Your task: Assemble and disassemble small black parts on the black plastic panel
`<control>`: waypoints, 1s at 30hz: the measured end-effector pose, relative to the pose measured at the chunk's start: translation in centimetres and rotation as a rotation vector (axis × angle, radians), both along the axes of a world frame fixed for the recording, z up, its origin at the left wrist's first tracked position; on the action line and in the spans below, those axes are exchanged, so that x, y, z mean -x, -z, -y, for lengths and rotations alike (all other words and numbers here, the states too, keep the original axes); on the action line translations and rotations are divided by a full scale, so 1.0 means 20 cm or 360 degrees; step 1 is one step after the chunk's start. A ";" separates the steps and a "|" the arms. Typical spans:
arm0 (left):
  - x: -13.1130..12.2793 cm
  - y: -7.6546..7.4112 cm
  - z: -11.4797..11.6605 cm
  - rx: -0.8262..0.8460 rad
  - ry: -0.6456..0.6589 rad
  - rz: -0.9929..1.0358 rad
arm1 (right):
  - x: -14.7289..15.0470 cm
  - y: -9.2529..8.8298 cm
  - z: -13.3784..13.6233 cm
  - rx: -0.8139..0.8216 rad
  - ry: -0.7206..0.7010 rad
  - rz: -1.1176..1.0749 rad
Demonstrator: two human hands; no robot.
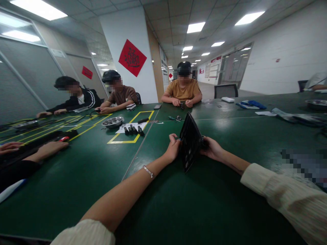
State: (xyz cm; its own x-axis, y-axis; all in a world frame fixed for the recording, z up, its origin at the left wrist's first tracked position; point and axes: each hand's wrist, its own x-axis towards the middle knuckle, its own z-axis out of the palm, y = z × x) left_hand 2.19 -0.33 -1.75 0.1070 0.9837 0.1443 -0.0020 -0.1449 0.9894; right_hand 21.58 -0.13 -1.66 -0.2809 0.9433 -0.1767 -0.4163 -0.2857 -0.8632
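Note:
A flat black tablet-like panel [189,146] stands tilted on edge above the green table, with small lighter squares faintly visible on its dark face. My left hand [174,148] grips its left edge, fingers curled and thumb against it. On the other side, my right hand [213,149] is closed around a dark part at the panel's right edge. The panel partly hides the fingers of both hands. Whether that dark part belongs to the panel, I cannot tell.
Several black cylindrical pieces [134,130] stand on white paper inside a yellow-taped rectangle, near a metal bowl [112,122]. Small tools [175,118] lie beyond the panel. A co-worker's hand [49,149] is at left; another person [182,89] sits opposite. Blue cloth [251,104] lies right.

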 end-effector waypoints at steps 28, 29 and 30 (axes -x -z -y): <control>0.06 -0.05 0.07 -0.0930 0.0060 -0.1118 | 0.02 0.00 0.04 -0.0150 -0.0167 0.0159; 0.06 -0.06 0.07 -0.0920 0.0071 -0.1129 | 0.02 -0.01 0.04 -0.0147 -0.0166 0.0167; 0.06 -0.06 0.07 -0.0908 0.0080 -0.1134 | 0.02 -0.01 0.05 -0.0148 -0.0165 0.0174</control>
State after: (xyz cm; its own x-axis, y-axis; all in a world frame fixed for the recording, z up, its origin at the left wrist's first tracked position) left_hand 0.91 -1.72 -0.61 0.3978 0.7750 0.4909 0.5623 -0.6288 0.5371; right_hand 21.16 -1.08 -1.43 -0.3613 0.9240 -0.1248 -0.2911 -0.2390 -0.9264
